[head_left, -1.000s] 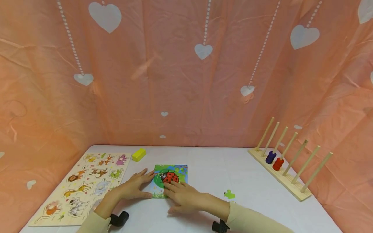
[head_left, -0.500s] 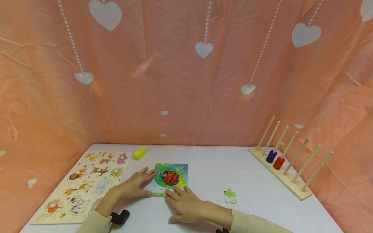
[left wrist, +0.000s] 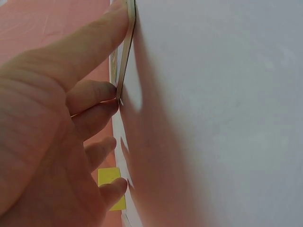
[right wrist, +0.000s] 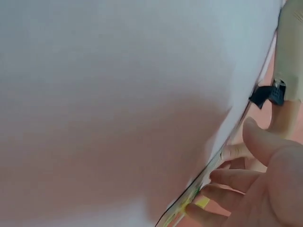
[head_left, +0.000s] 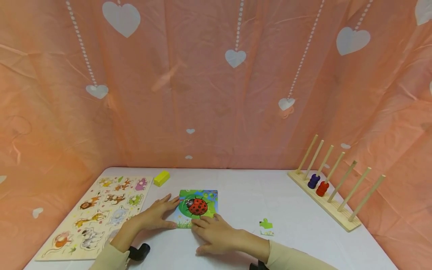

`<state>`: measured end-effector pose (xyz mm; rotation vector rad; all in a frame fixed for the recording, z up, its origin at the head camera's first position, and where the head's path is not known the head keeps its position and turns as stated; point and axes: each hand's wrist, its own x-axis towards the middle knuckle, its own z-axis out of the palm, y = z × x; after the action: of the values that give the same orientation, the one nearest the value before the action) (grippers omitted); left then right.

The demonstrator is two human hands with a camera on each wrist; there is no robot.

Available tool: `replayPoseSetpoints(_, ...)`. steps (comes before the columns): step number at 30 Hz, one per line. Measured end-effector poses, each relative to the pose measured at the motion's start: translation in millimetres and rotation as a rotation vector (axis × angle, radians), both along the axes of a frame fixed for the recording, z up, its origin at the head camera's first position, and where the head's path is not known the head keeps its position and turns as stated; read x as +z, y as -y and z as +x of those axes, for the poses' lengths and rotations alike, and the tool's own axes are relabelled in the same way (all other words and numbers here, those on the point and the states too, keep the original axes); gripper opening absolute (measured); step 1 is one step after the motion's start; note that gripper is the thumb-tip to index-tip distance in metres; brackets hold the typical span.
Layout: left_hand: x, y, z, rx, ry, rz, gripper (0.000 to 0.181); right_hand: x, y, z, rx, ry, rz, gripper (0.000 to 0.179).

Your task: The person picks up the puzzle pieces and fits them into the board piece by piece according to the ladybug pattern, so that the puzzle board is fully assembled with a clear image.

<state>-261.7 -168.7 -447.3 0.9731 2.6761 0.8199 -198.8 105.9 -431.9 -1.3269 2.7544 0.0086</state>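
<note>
A square ladybug jigsaw puzzle (head_left: 197, 206) lies flat on the white table, its red ladybug in plain sight. My left hand (head_left: 156, 213) rests along its left edge, fingers spread, thumb by the near left corner. In the left wrist view, the thumb and two fingertips of this left hand (left wrist: 61, 109) touch the board's thin edge. Over the near right part of the puzzle lies my right hand (head_left: 216, 234), fingers extended and covering that corner. The right wrist view has the fingers of the right hand (right wrist: 265, 184) loosely extended along the board's edge.
To the right lie a green puzzle piece (head_left: 266, 224) and a pale grassy piece (head_left: 267, 233). A wooden animal peg board (head_left: 71, 225) fills the left side, with a yellow block (head_left: 161, 178) behind. A wooden peg stand (head_left: 327, 204) with purple and red beads stands at right.
My right hand has slid back from the ladybug toward the puzzle's near edge, uncovering the picture. The pale grassy piece has come into sight beside the arm. My left hand stays put.
</note>
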Motion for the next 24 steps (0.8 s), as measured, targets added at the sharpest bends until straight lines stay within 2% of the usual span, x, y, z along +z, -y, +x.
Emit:
replayPoseSetpoints(6,-1.0,0.8,-0.7,-0.017,-0.010,0.004,0.084,1.7,-34,-7.7,-0.106,0.036,-0.164,0.067)
replayPoseSetpoints(11,0.1,0.7,-0.9,-0.012,0.007,-0.004,0.084,3.0,-90,-13.9,-0.218,0.080,-0.288,0.062)
replayPoseSetpoints(15,1.1,0.3,-0.8,-0.009,0.016,-0.008,0.084,4.1,-137,-16.1,-0.293,0.190,-0.345,0.052)
replayPoseSetpoints(18,1.5,-0.1,-1.0,-0.011,0.012,-0.012,0.084,5.3,-160,-16.2,-0.311,0.274,-0.392,0.051)
replayPoseSetpoints(24,0.9,0.0,-1.1,-0.007,-0.012,-0.019,0.083,4.1,-175,-14.6,-0.294,0.320,-0.440,0.053)
